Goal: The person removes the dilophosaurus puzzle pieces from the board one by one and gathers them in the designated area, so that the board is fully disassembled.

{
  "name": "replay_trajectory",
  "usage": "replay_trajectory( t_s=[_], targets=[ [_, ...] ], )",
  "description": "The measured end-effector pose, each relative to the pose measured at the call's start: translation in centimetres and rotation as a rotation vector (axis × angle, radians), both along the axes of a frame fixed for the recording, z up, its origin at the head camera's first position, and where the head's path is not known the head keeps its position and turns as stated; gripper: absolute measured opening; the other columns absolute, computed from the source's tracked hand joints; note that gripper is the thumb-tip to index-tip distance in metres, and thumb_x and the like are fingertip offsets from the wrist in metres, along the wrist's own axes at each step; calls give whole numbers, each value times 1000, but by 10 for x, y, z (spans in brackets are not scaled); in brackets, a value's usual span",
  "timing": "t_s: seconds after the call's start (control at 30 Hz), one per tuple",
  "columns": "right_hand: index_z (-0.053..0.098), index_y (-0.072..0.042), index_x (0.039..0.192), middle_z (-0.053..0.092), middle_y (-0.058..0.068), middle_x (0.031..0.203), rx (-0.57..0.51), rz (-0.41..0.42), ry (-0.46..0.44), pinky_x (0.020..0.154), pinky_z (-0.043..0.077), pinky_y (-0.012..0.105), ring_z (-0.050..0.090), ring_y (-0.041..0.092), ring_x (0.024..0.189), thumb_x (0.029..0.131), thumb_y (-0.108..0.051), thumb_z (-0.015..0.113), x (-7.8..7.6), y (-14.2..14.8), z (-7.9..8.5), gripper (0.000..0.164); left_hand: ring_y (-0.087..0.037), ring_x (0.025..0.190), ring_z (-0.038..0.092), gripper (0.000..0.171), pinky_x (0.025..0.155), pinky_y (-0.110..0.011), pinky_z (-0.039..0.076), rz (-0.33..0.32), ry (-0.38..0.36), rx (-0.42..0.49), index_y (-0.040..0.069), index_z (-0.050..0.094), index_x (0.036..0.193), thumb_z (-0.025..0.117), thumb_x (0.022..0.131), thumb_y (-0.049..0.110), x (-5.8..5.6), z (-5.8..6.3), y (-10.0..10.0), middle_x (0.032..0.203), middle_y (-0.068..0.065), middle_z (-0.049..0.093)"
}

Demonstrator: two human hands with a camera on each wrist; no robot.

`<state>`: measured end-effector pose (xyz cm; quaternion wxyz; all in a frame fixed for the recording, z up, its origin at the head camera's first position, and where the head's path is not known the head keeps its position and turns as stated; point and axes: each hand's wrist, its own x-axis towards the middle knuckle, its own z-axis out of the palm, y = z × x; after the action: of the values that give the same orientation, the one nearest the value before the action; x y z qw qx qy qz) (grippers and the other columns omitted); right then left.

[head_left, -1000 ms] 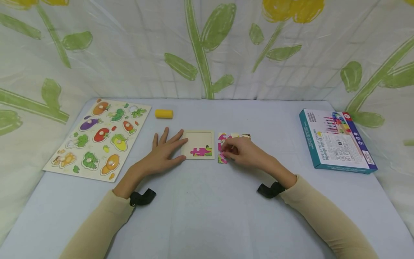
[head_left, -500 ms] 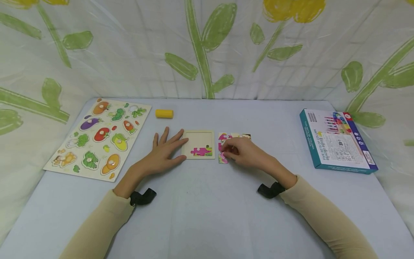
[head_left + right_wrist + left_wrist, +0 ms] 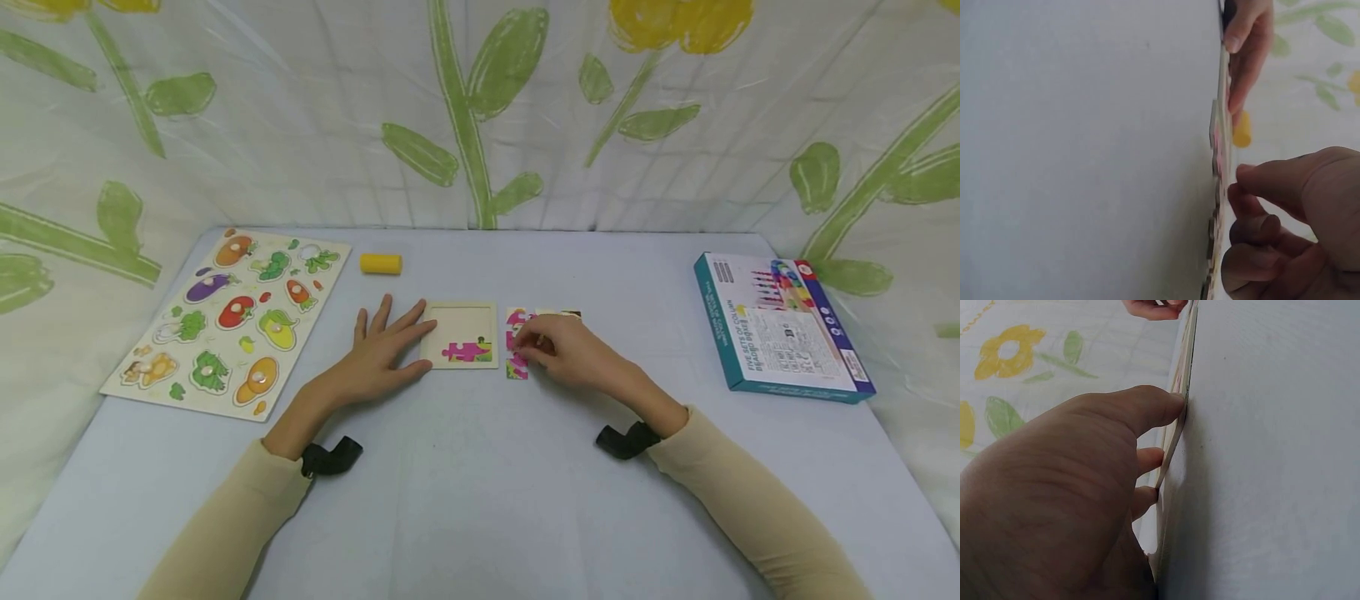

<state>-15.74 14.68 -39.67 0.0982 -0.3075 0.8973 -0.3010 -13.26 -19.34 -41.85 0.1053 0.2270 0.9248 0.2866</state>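
Note:
In the head view my left hand (image 3: 369, 364) lies with fingers spread, its thumb and fingertips against the left edge of a small square wooden puzzle frame (image 3: 459, 305). Pink-and-green jigsaw pieces (image 3: 465, 352) sit along the frame's lower right. To the right of the frame, loose jigsaw pieces (image 3: 516, 369) lie in a cluster, partly covered by my right hand (image 3: 573, 354). The right hand's thumb and forefinger are bent close together at the pieces on the cluster's left side; I cannot tell whether they pinch one. In the right wrist view several flat pieces (image 3: 1217, 156) show edge-on beside the curled fingers.
A vegetable puzzle board (image 3: 247, 333) lies at the left, with a yellow cylinder (image 3: 381, 264) near its upper right. A teal and white box (image 3: 783, 329) lies at the far right. A white flower-patterned curtain (image 3: 315, 108) hangs behind the table (image 3: 450, 500).
The right hand's thumb shifts slightly at the loose pieces, while the hand stays in place. My left hand and the frame have not moved.

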Motion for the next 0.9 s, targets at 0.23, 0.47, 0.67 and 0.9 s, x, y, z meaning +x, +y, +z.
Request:
replay_trajectory(
  t_s=[0.23, 0.47, 0.67, 0.9],
  targets=[
    [76, -15, 106, 74, -5, 95, -29, 8, 9, 68, 51, 24, 58, 11, 72, 100, -13, 74, -5, -6, 4, 6, -48, 165, -16, 67, 124, -74, -19, 1, 5, -6, 18, 43, 163, 65, 103, 39, 0, 0, -1, 180, -7, 17],
    [76, -12, 111, 72, -2, 94, -51, 73, -27, 67, 50, 26, 55, 10, 68, 101, -12, 69, -10, -29, 3, 12, -49, 164, -15, 67, 123, -75, -18, 3, 7, -6, 18, 44, 163, 65, 103, 39, 0, 0, -2, 180, -8, 18],
    [75, -13, 117, 70, 0, 93, -30, 84, -86, 66, 53, 27, 59, 9, 61, 102, -16, 70, -14, -47, 0, 15, -50, 164, -15, 67, 123, -76, -17, 2, 7, -6, 18, 44, 163, 65, 103, 39, 1, 1, -1, 180, -8, 17],
    [75, -11, 127, 71, -1, 95, 34, 108, -67, 68, 51, 25, 59, 9, 70, 103, -16, 69, -17, -58, 0, 25, -50, 164, -14, 67, 123, -76, -17, 1, 8, -4, 17, 44, 163, 65, 103, 39, 1, 3, 1, 180, -8, 18]
  ],
)
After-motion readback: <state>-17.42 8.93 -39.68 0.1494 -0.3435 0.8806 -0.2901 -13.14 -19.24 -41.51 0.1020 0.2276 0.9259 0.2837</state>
